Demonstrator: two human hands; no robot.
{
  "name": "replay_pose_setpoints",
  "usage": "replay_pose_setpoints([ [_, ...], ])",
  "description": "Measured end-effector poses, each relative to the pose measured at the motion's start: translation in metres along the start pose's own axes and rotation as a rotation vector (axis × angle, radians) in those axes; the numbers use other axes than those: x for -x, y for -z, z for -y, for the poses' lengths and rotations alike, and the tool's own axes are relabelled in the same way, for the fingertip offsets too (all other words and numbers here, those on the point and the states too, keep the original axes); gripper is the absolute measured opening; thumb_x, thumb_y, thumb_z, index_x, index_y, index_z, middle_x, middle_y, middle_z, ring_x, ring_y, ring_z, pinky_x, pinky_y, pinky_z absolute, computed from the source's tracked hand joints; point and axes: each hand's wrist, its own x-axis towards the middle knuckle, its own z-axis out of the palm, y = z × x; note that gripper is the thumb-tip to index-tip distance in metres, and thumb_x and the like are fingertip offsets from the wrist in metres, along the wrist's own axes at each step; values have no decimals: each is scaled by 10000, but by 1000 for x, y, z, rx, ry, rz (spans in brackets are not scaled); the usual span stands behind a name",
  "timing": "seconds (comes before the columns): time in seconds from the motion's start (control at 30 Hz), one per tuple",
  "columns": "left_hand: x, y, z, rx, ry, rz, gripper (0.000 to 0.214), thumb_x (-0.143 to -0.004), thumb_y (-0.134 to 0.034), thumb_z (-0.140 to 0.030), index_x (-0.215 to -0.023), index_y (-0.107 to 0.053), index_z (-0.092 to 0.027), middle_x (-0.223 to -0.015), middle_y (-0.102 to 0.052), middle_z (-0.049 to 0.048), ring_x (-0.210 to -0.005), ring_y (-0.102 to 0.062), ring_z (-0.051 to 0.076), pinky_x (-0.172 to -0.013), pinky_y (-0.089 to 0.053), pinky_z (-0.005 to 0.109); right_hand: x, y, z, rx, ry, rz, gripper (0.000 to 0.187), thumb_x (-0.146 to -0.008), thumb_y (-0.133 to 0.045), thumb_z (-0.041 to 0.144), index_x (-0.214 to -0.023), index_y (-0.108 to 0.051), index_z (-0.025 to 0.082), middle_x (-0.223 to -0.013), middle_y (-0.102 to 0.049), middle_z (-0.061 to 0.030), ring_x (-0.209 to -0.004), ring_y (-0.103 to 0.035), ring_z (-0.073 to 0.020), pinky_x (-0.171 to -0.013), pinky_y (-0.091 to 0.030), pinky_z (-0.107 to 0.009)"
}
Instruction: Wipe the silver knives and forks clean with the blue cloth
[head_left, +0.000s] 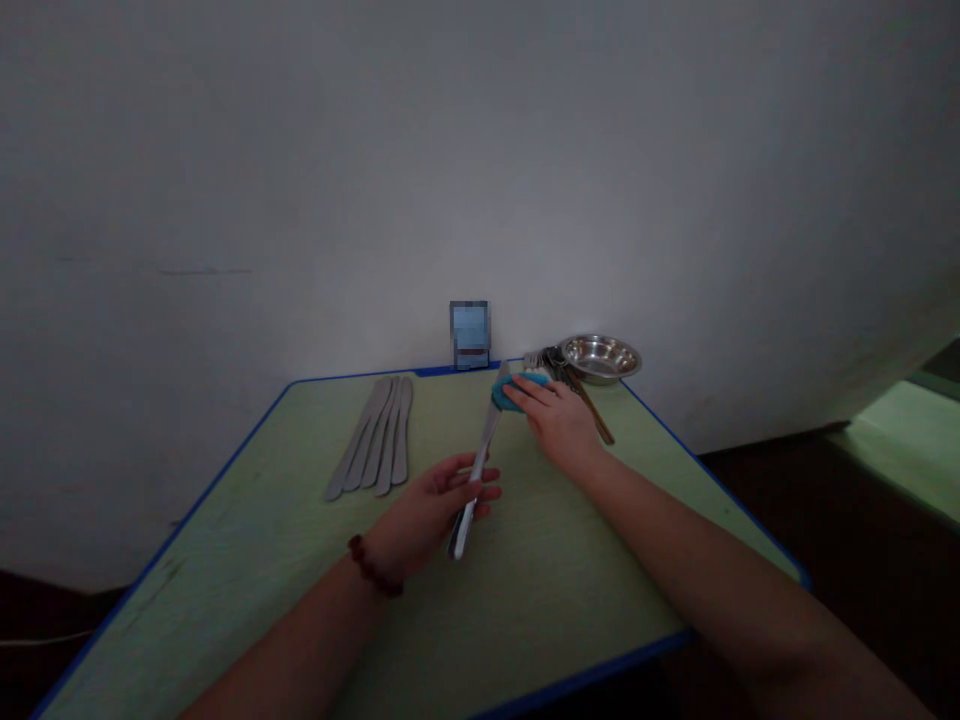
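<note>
My left hand [442, 498] is closed around the handle of a metal table knife [480, 462], whose blade points away from me toward the back of the table. My right hand [566, 425] presses a blue sponge [508, 394] against the blade; the fingers lie over it and hide part of it. The blade's tip shows just beyond the sponge. To the left of my hands, several metal table knives [375, 440] lie side by side on the table, handles toward me.
The pale green table [277, 540] has a blue edge and stands against a wall. At its back right are a shiny steel bowl [600, 357], metal forks [534, 357] and wooden chopsticks [596, 415]. A phone-like screen [470, 330] stands upright at the back edge.
</note>
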Motion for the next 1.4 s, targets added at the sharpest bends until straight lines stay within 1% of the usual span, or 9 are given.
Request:
replay_pose_setpoints([
  [0.13,0,1,0,-3,3,7,267,-677,-567,-80,-929,-539,-165,-965,-612,67,-721,-591,102,-603,-440,196,0,0,-1,5,-10,8,411,-812,-334,173,-1201,-392,290,-1256,-409,84,-895,-414,-185,-780,-372,-323],
  [0.4,1,-2,0,-20,19,-2,254,-688,-549,-71,-924,-525,-165,-936,-609,56,-695,-585,92,-603,-435,195,-2,-1,-4,-2,-18,4,423,-805,-349,157,-1205,-384,291,-1260,-408,64,-916,-414,-174,-789,-364,-318],
  [0.53,3,-3,-1,-45,0,-10,264,-669,-569,-82,-919,-531,-158,-910,-609,54,-661,-572,85,-580,-425,194,-1,1,-4,-5,-25,-3,425,-803,-354,160,-1206,-383,289,-1251,-420,51,-908,-421,-172,-783,-367,-322],
  [0.67,3,-3,0,-66,-12,5,278,-647,-588,-97,-913,-538,-161,-884,-612,45,-633,-560,82,-569,-415,200,-1,1,-5,-3,-30,-4,419,-807,-348,164,-1208,-384,283,-1249,-424,42,-913,-420,-178,-783,-368,-331],
  [0.9,0,-1,2,-73,-8,18,280,-652,-581,-101,-918,-530,-170,-882,-605,32,-630,-548,75,-562,-404,192,-2,0,-9,-4,-31,4,422,-806,-346,155,-1210,-382,272,-1258,-414,29,-942,-416,-180,-789,-363,-329],
  [1.1,-1,1,3,-108,-23,58,279,-653,-582,-114,-923,-531,-162,-878,-592,28,-626,-534,67,-538,-391,181,-2,-1,-10,14,-60,-20,426,-805,-341,152,-1208,-383,282,-1258,-412,48,-899,-422,-181,-781,-366,-328],
  [1.27,-1,1,4,-107,-14,36,282,-649,-582,-115,-921,-533,-171,-858,-596,21,-636,-541,77,-546,-394,187,-1,-2,-12,26,-75,-35,435,-801,-343,146,-1210,-378,291,-1262,-406,46,-891,-425,-180,-774,-364,-330],
  [1.4,-1,2,4,-104,-22,49,299,-630,-604,-131,-920,-543,-172,-861,-603,28,-639,-544,87,-545,-394,196,-1,-4,-13,34,-89,-40,432,-806,-338,157,-1213,-370,297,-1259,-410,42,-901,-424,-182,-771,-361,-332],
])
